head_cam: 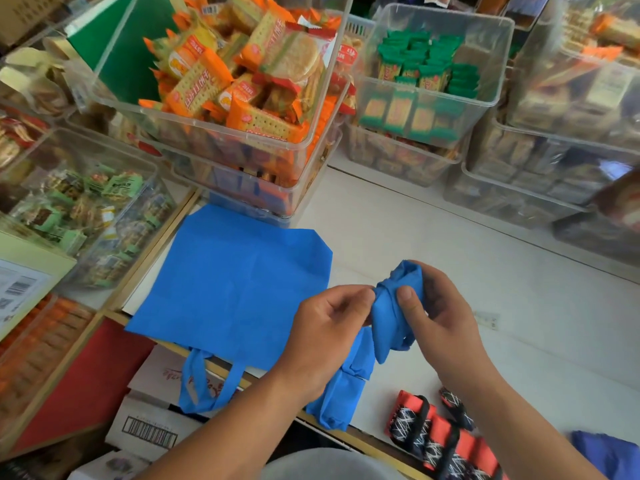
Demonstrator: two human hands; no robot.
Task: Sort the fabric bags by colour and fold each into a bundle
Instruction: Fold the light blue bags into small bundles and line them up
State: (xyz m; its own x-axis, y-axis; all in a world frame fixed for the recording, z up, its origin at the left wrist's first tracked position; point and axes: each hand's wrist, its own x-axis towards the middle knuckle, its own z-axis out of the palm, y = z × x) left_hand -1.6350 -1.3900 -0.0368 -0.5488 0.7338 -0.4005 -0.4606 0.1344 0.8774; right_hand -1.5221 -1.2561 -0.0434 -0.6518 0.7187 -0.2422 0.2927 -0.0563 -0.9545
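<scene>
A folded blue fabric bag bundle (391, 317) is held above the white counter between both hands. My right hand (440, 317) grips its upper part, thumb pressed on the front. My left hand (332, 320) pinches the bundle's left edge at a wrapped strap. A flat blue bag (235, 285) lies spread on the counter to the left, its handles (204, 386) hanging over the front edge. Below my left wrist lie folded blue bundles (343, 396). Red and black patterned bundles (436, 434) sit at the front right.
Clear plastic bins of orange-wrapped biscuits (242, 81) and green-wrapped snacks (426, 71) stand at the back of the white counter (502, 306). More snack bins (86, 202) are on the left. Cardboard boxes (152, 427) sit below the front edge. A dark blue fabric piece (609, 452) shows at bottom right.
</scene>
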